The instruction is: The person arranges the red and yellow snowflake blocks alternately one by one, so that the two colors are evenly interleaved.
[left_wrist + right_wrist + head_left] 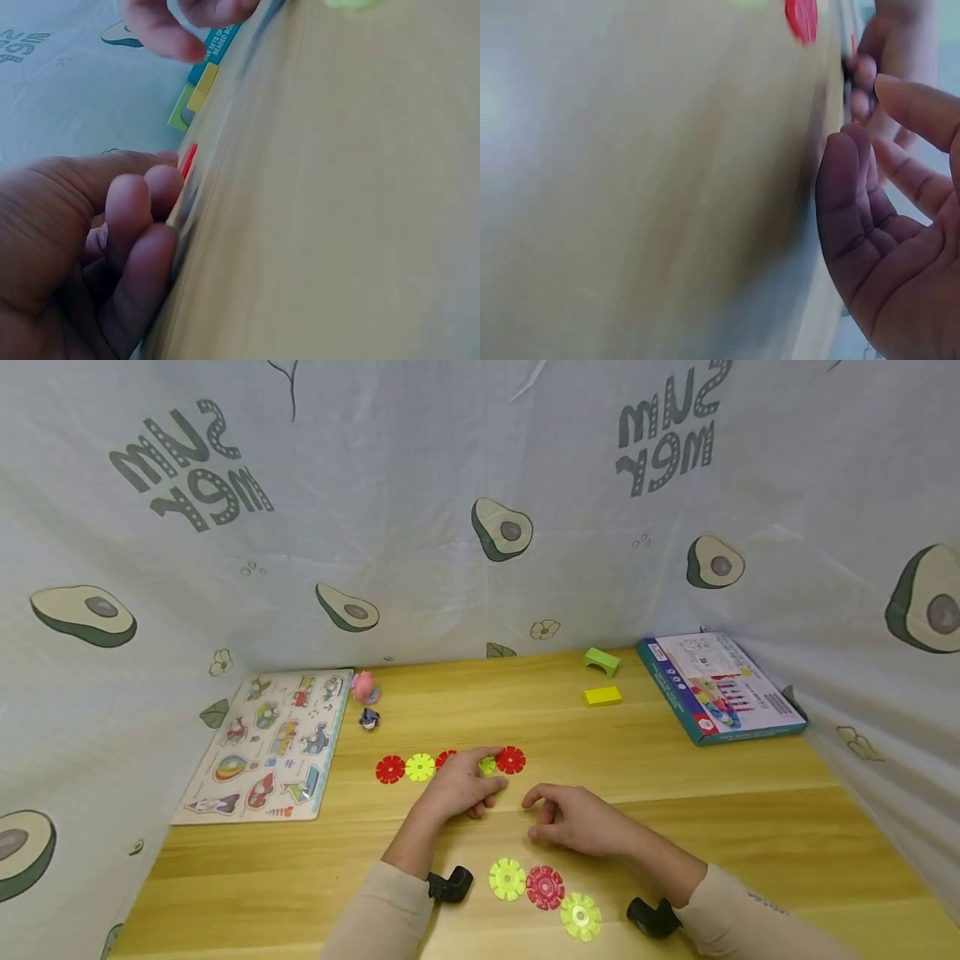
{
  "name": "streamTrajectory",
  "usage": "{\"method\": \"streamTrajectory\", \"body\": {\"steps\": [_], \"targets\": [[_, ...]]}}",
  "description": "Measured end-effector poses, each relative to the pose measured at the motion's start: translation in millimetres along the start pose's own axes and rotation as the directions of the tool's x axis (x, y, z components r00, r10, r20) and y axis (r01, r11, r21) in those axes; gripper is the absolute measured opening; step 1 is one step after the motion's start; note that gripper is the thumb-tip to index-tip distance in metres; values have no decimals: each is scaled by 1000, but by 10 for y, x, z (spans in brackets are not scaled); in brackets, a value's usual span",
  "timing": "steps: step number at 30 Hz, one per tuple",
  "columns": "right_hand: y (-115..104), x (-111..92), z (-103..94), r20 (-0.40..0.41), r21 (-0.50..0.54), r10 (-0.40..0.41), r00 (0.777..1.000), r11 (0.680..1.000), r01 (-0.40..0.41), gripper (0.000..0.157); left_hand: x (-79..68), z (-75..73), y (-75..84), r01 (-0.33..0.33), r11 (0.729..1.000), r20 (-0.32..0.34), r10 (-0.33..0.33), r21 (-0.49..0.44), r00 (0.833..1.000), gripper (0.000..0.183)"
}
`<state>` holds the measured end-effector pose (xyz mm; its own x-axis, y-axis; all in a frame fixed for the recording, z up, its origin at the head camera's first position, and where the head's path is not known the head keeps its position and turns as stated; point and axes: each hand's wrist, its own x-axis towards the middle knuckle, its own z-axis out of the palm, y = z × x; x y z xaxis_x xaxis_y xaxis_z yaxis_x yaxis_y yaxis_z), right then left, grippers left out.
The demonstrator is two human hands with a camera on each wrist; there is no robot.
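A row of notched plastic flower discs, red and yellow-green by turns, crosses the middle of the table. Its left end is a red disc [390,769] beside a yellow-green disc [420,767]; its right end is another red disc [511,760]. My left hand [463,785] lies over the row and hides part of it, its stretched index finger right at the end red disc. Just to the right, my right hand [581,821] hovers over the table with loosely bent fingers and nothing in them. Nearer me lie a yellow-green disc [507,880], a red disc [545,887] and another yellow-green disc [581,917].
A picture puzzle board [262,747] lies at the left, with a pink toy figure [365,687] and a small dark figure [369,718] beside it. Back right are a green arch block [602,661], a yellow block [602,696] and a flat toy box [720,685]. A printed curtain [420,527] closes off the back.
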<state>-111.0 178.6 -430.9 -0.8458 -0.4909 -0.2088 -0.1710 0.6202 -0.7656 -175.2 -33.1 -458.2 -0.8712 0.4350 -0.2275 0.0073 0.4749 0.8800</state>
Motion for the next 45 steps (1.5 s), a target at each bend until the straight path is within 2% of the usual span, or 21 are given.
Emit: {"method": "streamTrajectory", "body": {"steps": [6,12,18,28,32,38,41,45], "targets": [[-102,-104,168,101,-40,-48,994,998,52,33,48,73,10,14,998,36,-11,-64,999,53],[-189,-129,290,169,-149,-114,979,979,140,39,52,106,-20,28,999,9,-28,-18,1000,54],[-238,-103,377,161,-197,-87,983,973,119,45,64,133,-37,29,1000,-9,-29,-6,1000,54],[-262,-62,425,134,-250,-76,988,962,108,36,82,152,-28,21,1000,-13,-21,-3,1000,48],[-231,-47,409,126,-185,-94,988,976,116,32,89,153,-21,25,1000,-3,-25,-2,1000,48],[-160,-32,341,106,15,-80,991,997,79,18,111,157,-12,17,1000,-12,-18,-22,1000,46],[-109,-34,271,79,122,-59,995,991,49,15,124,158,1,15,999,-15,-16,-29,1000,46],[-18,-35,132,15,276,-6,1000,961,1,18,136,163,17,15,999,-17,-15,-28,1000,46]]}}
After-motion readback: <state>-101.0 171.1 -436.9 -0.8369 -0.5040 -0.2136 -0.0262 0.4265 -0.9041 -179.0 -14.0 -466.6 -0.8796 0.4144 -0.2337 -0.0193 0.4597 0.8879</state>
